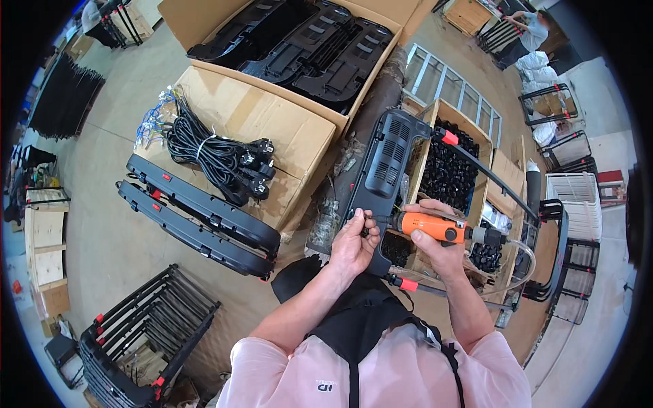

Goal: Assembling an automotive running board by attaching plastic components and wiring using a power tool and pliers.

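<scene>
My right hand [441, 251] is wrapped round an orange air screwdriver [427, 227], whose bit points left. A clear hose [529, 266] curves from its rear end. At the tip of the bit, my left hand [352, 245] is closed, thumb and finger pinched together. Small dark pieces that look like screws show among its fingers; the pinched piece is too small to make out. Under both hands lies a black vented plastic housing [389, 160], joined to a black tubular frame [493, 175] with red end pieces [408, 284].
A wooden box [435, 112] of black parts stands right of the housing. Bundled black power cables [204, 146] lie on a cardboard box [286, 129], with two long black covers [197, 221] at its edge. Stacked frames [153, 326] stand lower left. Another person [532, 34] works far right.
</scene>
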The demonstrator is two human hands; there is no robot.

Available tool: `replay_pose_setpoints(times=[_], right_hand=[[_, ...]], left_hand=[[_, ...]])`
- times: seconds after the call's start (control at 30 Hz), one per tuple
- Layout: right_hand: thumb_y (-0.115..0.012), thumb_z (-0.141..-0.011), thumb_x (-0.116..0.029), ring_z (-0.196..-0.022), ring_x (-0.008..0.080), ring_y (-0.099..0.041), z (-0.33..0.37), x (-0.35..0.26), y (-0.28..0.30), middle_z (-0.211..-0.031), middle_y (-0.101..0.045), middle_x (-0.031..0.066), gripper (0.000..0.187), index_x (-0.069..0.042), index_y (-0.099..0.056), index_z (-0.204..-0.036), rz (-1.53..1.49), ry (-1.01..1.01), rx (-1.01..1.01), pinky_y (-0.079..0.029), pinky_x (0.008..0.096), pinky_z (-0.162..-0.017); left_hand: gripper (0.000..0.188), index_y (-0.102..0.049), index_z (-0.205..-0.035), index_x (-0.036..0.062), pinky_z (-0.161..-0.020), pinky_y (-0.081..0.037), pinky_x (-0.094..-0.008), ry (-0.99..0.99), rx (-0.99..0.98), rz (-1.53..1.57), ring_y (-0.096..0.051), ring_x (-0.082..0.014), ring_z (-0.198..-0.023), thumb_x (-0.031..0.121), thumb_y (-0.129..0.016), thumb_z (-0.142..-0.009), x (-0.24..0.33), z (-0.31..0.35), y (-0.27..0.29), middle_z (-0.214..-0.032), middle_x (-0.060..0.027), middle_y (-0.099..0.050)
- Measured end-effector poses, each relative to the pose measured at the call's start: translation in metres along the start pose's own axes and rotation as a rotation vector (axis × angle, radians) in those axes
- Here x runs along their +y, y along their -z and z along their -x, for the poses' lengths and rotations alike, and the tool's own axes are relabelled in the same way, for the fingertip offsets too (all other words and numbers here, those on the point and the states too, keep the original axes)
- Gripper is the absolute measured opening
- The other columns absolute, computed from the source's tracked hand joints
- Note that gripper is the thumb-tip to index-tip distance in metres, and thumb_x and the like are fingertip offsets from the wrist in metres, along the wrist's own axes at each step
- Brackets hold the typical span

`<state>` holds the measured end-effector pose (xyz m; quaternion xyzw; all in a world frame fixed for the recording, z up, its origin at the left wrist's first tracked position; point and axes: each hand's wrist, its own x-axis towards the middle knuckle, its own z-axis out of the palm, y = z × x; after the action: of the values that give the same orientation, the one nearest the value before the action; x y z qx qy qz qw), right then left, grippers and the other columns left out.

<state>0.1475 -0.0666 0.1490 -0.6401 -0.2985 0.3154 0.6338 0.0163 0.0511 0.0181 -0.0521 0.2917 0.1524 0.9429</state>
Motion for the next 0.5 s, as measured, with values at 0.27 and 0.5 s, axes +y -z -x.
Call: replay_pose_setpoints(times=[0.27, 0.5], right_hand=[[-0.08, -0.088, 0.0, -0.122, 0.0251, -0.069, 0.012, 0.001, 0.007, -0.131, -0.072, 0.0192, 0.056, 0.001, -0.057, -0.139, 0.005, -0.054, 0.008, -0.055, 0.0411, -0.109], [-0.079, -0.09, 0.0, -0.121, 0.0244, -0.069, 0.013, 0.01, -0.007, -0.132, -0.071, 0.0178, 0.054, 0.0, -0.056, -0.139, 0.024, -0.088, 0.01, -0.054, 0.0401, -0.109]], left_hand=[[0.028, -0.068, -0.119, 0.0084, -0.07, -0.058, -0.0281, 0.018, -0.052, -0.032, -0.065, -0.0134, -0.077, 0.034, -0.061, -0.11, -0.008, 0.008, 0.014, -0.087, 0.0004, -0.066], [0.034, -0.067, -0.124, 0.0071, -0.077, -0.058, -0.0324, 0.045, -0.031, -0.033, -0.067, -0.0157, -0.083, 0.037, -0.054, -0.113, -0.016, 0.016, 0.026, -0.095, -0.002, -0.069]])
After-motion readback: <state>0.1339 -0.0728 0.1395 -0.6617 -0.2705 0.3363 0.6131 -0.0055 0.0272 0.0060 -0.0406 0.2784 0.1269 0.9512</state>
